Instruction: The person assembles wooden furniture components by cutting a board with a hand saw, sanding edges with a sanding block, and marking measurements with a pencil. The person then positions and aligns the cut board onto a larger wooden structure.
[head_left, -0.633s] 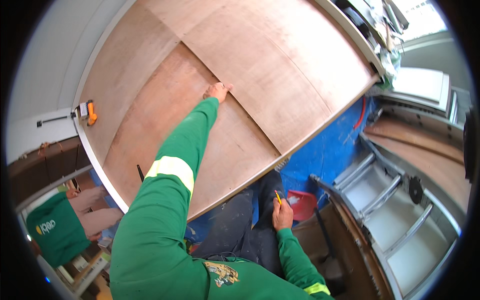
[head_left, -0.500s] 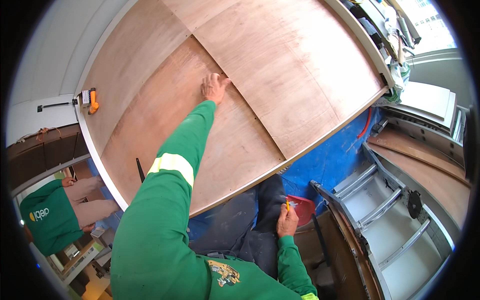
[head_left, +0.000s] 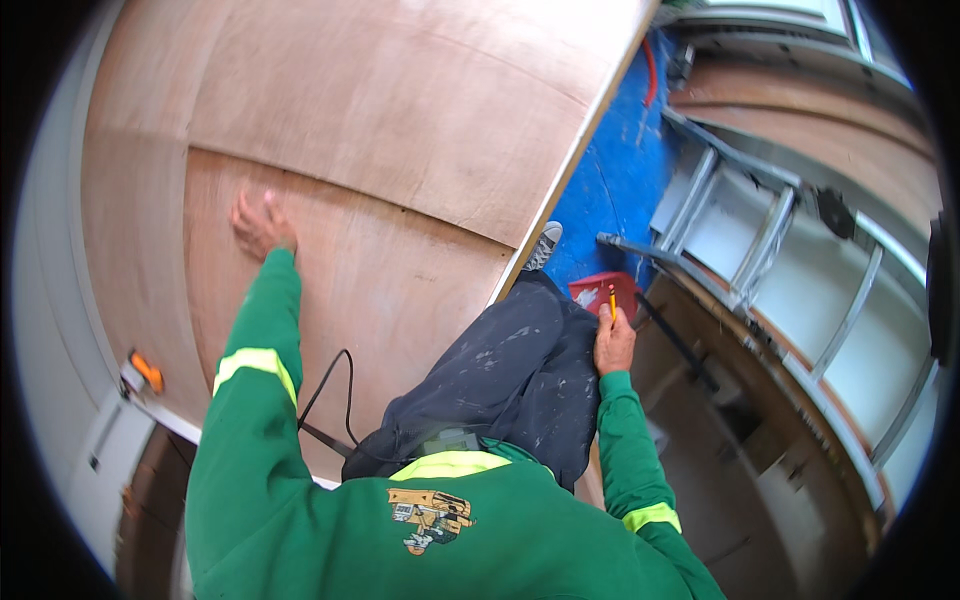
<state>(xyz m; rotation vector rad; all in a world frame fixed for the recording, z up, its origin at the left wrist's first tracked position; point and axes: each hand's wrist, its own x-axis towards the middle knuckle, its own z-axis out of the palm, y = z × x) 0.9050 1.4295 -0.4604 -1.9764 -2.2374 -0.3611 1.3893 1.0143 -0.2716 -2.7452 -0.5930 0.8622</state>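
Note:
My left hand [head_left: 262,222] rests on a reddish-brown plywood panel [head_left: 350,265], fingers apart and slightly blurred, with nothing held. Just beyond the fingers runs the edge of a neighbouring plywood sheet [head_left: 400,110], with a dark line and small dots along the joint. A yellow pencil [head_left: 613,302] points up out of my right hand [head_left: 614,345], whose fingers are closed round it beside my right knee. The panels form a broad surface with a pale edge strip [head_left: 570,168].
An orange-and-black tool [head_left: 146,372] lies at the left edge. Blue covering [head_left: 620,170] lies on the floor with a red hose [head_left: 651,75]. A red dustpan [head_left: 585,290] is beyond my right hand; a metal ladder [head_left: 770,250] stands right. A black cable [head_left: 350,390] loops near my waist.
My view has turned and shifted, so the panels appear rotated. My left hand has slid along the panel beside the joint. My right hand still grips the pencil; the other person is out of view.

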